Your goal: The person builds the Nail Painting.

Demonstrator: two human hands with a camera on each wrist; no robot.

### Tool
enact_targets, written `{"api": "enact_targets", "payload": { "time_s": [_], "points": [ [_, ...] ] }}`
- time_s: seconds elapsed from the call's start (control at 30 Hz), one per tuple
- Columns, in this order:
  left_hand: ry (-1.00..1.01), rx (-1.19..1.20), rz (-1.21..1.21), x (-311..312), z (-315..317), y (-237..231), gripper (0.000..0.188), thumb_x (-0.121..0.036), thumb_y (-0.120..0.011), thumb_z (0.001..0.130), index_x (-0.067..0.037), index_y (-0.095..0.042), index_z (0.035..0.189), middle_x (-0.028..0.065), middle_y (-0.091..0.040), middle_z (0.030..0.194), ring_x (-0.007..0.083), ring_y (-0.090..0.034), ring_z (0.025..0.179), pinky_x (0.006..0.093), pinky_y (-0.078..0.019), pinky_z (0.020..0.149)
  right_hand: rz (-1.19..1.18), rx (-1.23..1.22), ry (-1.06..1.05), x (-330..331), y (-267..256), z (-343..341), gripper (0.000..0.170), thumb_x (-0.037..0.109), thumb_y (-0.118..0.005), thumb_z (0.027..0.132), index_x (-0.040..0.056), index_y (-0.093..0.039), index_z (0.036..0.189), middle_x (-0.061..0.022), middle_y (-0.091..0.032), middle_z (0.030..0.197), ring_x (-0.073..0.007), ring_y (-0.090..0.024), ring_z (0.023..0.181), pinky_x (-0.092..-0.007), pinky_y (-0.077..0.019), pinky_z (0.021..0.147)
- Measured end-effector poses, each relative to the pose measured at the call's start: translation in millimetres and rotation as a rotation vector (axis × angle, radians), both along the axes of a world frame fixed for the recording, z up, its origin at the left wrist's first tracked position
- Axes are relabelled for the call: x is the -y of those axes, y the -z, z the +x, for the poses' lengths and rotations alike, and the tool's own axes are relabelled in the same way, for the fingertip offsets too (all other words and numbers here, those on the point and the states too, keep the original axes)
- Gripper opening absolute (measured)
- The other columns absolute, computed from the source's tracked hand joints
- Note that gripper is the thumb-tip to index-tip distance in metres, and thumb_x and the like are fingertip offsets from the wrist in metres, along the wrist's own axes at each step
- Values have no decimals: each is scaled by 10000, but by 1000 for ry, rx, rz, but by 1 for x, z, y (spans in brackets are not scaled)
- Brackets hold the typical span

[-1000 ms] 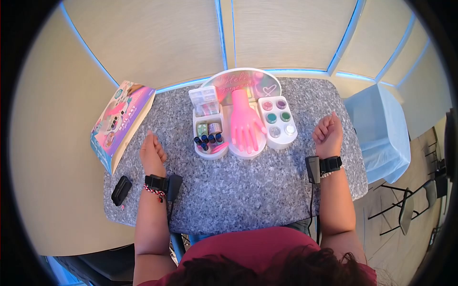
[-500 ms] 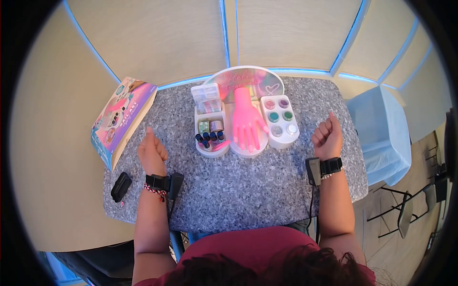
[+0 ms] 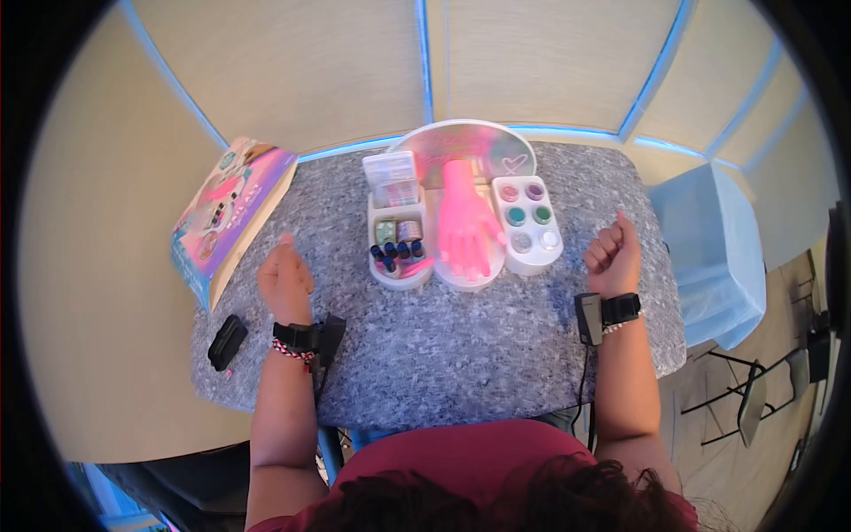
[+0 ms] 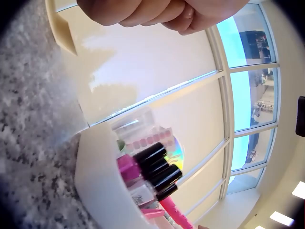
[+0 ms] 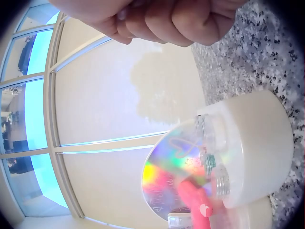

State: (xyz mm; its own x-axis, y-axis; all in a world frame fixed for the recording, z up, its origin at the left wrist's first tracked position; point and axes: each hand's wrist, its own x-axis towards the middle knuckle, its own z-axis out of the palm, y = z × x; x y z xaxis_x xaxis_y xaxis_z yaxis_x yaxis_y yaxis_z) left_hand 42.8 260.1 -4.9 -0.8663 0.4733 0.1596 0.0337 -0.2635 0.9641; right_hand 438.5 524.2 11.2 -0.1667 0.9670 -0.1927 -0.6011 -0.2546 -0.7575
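Note:
My left hand [image 3: 284,275] is held in a fist at the left of the nail art set, its fingers curled around nothing. On the other side my right hand [image 3: 613,255] makes a similar fist, thumb side up. Between them stands a pink model hand [image 3: 465,226] on a white display stand [image 3: 474,284]. The stand's left tray holds dark-capped nail polish bottles [image 3: 390,253] and rolls of tape [image 3: 409,230]. Glitter pots [image 3: 516,215] sit in its right tray [image 3: 529,265]. Both fists also show at the top of the wrist views, apart from the set.
A nail art box [image 3: 232,213] leans at the table's left edge. A black case [image 3: 228,342] lies near my left forearm. Beyond the speckled table [image 3: 443,372], a blue-covered object [image 3: 709,248] and a folding chair [image 3: 753,399] stand at right. Screens [image 3: 532,71] line the back.
The head view has shifted slightly, so the set and box appear a little further right. My fingers have curled in more tightly since the first frame. The objects stay in place.

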Motion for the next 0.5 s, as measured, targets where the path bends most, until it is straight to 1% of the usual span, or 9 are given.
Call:
{"api": "enact_targets", "payload": {
  "time_s": [0.13, 0.2, 0.23, 0.27, 0.33, 0.37, 0.4, 0.47, 0.5],
  "points": [
    [22, -9, 15, 32, 20, -47, 484, -248, -605, 1157, -140, -489, 700, -73, -409, 615, 39, -336, 511, 276, -249, 478, -59, -103, -44, -8, 1, 9, 547, 372, -638, 1115, 229, -296, 712, 66, -199, 627, -100, -171, 514, -325, -140, 479],
    [-48, -492, -155, 56, 26, -56, 421, -206, -621, 1146, -71, -550, 754, -58, -464, 667, 59, -389, 581, 291, -321, 557, 32, -80, -58, -9, -8, 15, 515, 355, -621, 1127, 220, -326, 727, 67, -219, 646, -93, -196, 534, -316, -161, 490],
    [-81, -571, -300, 78, 21, -57, 308, -189, -717, 1087, -29, -623, 842, -15, -583, 764, 119, -498, 688, 315, -414, 671, 45, -84, -48, -5, -18, 14, 498, 350, -613, 1132, 211, -342, 738, 68, -233, 654, -90, -204, 545, -310, -173, 498],
    [-110, -567, -316, 91, 20, -60, 308, -189, -717, 1087, -29, -623, 842, -15, -583, 764, 119, -498, 688, 315, -414, 671, 58, -89, -34, -2, -28, 14, 482, 344, -604, 1138, 202, -358, 748, 70, -247, 663, -86, -213, 557, -304, -185, 505],
    [-341, -836, -575, 112, 17, -71, 211, -172, -819, 990, -35, -682, 905, 39, -678, 866, 201, -589, 778, 354, -481, 750, 117, -149, -144, 5, -40, 18, 451, 324, -576, 1154, 180, -380, 774, 68, -276, 678, -81, -224, 576, -289, -204, 516],
    [-337, -832, -783, 139, -1, -65, 326, -213, -878, 926, -56, -726, 1167, 56, -751, 1119, 231, -674, 1053, 374, -502, 898, 168, -164, -190, 11, -48, 18, 442, 314, -564, 1160, 175, -382, 782, 65, -283, 683, -78, -230, 582, -284, -210, 517],
    [-346, -829, -792, 162, -17, -54, 326, -213, -878, 926, -56, -726, 1167, 56, -751, 1119, 231, -674, 1053, 374, -502, 898, 221, -177, -231, 18, -54, 18, 434, 303, -553, 1167, 170, -385, 789, 62, -291, 689, -76, -236, 588, -279, -216, 518],
    [-449, -992, -1106, 202, -41, -34, 574, -190, -919, 860, -97, -679, 1373, 102, -740, 1337, 335, -659, 1276, 446, -508, 1053, 249, -170, -258, 32, -63, 16, 420, 295, -531, 1175, 163, -387, 804, 57, -307, 704, -70, -251, 601, -264, -231, 527],
    [-373, -877, -1308, 219, -46, -36, 778, -174, -950, 799, -141, -609, 1498, 117, -691, 1462, 353, -595, 1416, 482, -486, 1139, 291, -162, -277, 38, -67, 15, 419, 295, -521, 1177, 162, -386, 803, 57, -310, 705, -69, -252, 602, -262, -235, 531]
  ]
}}
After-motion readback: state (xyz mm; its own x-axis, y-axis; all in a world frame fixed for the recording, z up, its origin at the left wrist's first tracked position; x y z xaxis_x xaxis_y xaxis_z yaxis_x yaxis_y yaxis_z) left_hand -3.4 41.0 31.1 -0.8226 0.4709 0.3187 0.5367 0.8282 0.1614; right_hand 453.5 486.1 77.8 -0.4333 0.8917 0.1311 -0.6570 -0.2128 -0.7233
